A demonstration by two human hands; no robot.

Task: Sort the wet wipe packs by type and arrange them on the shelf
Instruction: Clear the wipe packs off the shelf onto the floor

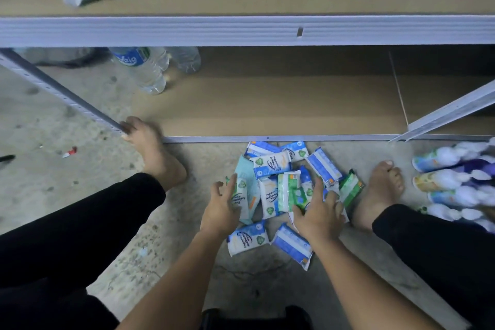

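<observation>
Left hand (222,206), right hand (318,211), atop wipe packs (270,165)

A shop stockroom: metal slotted shelving (241,31) with cardboard-lined boards, bare concrete floor (67,120), bottled water (144,67) stored underneath.

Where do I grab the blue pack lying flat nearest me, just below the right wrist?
Pinch the blue pack across its narrow width, mid-length, coming straight down with the right hand. It lies flat on the floor at the near edge of the heap, nothing on top, both long edges seemingly free; the crimped ends look thin for a firm hold.
</observation>
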